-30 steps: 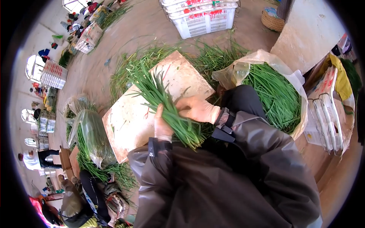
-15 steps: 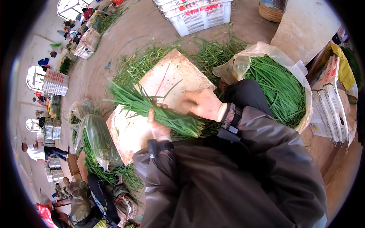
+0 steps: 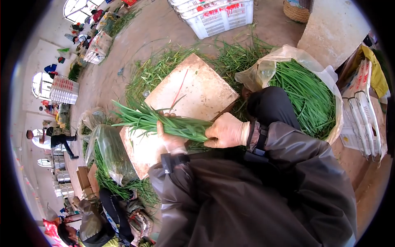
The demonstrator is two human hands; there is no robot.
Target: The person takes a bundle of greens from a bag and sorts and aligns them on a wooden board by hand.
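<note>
A bunch of green chives point(image 3: 181, 126) lies across my left hand point(image 3: 170, 140), whose thumb and fingers wrap round its middle. Its loose leaf tips fan out to the left. At the stalk end on the right, my right hand point(image 3: 228, 131) is closed with thumb and fingers on the stalk ends; part of them is hidden behind it. Both hands seem to wear thin gloves. Just beyond the bunch sits a stained pale board point(image 3: 193, 88) with a thin red line on it.
An open plastic bag point(image 3: 336, 103) full of chives point(image 3: 304, 99) stands by my right knee. Loose leaves point(image 3: 154, 74) litter the floor around the board. White crates point(image 3: 220, 20) are stacked ahead. A filled clear bag point(image 3: 109, 144) and a seated person point(image 3: 92, 222) are at left.
My right hand has come down from above the board and closed on the bunch's stalk end. The bunch has turned closer to level. A walking person at far left has moved.
</note>
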